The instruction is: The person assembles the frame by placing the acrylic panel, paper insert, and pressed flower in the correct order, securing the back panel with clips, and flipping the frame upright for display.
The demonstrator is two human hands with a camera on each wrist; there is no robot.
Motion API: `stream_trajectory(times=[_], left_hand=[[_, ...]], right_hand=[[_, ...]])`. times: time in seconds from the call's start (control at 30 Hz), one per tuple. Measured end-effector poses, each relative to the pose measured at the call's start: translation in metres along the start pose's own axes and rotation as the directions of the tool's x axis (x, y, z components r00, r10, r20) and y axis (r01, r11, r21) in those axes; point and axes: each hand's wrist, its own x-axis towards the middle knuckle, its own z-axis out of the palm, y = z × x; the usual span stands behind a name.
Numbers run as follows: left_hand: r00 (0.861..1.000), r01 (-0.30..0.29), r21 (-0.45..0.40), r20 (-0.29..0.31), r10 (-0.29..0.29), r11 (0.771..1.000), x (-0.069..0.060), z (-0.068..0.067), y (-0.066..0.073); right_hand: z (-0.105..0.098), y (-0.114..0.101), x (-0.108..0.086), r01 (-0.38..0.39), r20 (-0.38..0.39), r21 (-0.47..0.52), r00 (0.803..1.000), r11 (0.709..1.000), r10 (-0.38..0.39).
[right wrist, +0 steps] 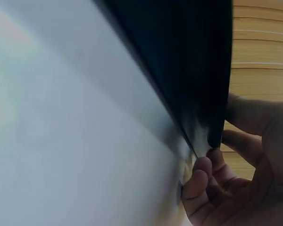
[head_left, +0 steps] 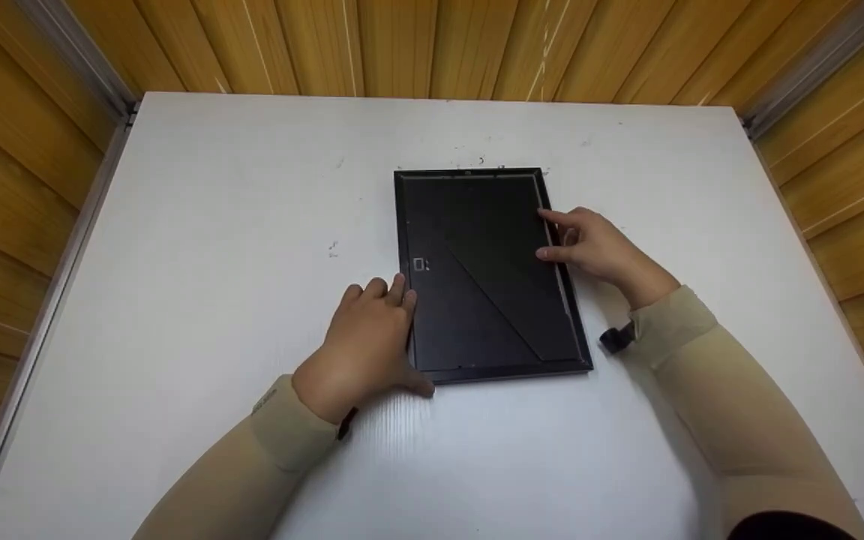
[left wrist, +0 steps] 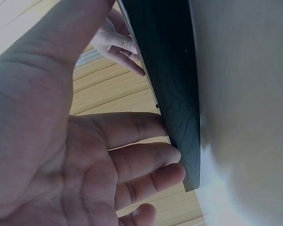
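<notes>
A black picture frame [head_left: 492, 300] lies on the white table, back side up, with its folded stand leg and a small metal hanger showing. My left hand [head_left: 368, 334] is at its lower left corner, the thumb near the bottom edge. In the left wrist view the fairly straight fingers [left wrist: 146, 157] of that hand touch the frame's side wall [left wrist: 174, 94]. My right hand [head_left: 593, 244] holds the right edge, thumb and index finger over the rim. The right wrist view shows its other fingers [right wrist: 195, 183] curled at the side, low by the table.
The white table [head_left: 214, 225] carries small dark marks around the frame. Wood-patterned panels [head_left: 402, 49] stand behind it and at both sides, with metal rails [head_left: 79, 60] at the corners. Both forearms wear light sleeves [head_left: 672, 322].
</notes>
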Motion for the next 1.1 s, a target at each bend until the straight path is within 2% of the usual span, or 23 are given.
stream_trajectory(times=[0.17, 0.37, 0.67, 0.93, 1.1], left_hand=[[1.000, -0.001, -0.001, 0.001, 0.001, 1.000, 0.000, -0.002, -0.001], [1.000, 0.000, 0.008, 0.000, 0.000, 1.000, 0.001, -0.003, 0.000], [1.000, 0.007, 0.016, 0.016, -0.007, 1.000, 0.000, -0.004, 0.002], [1.000, 0.005, 0.034, 0.008, -0.005, 0.999, 0.000, -0.003, 0.001], [1.000, 0.002, 0.084, 0.004, -0.003, 0.996, -0.002, -0.003, 0.004]], right_hand=[[-0.007, -0.007, -0.001, 0.020, 0.058, -0.123, 0.998, 0.992, -0.013], [-0.015, -0.010, -0.003, 0.065, 0.083, -0.241, 0.996, 0.968, -0.046], [-0.022, -0.012, -0.006, 0.103, 0.120, -0.435, 0.991, 0.894, -0.056], [-0.023, -0.021, -0.002, 0.143, 0.143, -0.505, 0.986, 0.851, -0.081], [-0.023, -0.022, -0.004, 0.135, 0.139, -0.486, 0.987, 0.863, -0.076]])
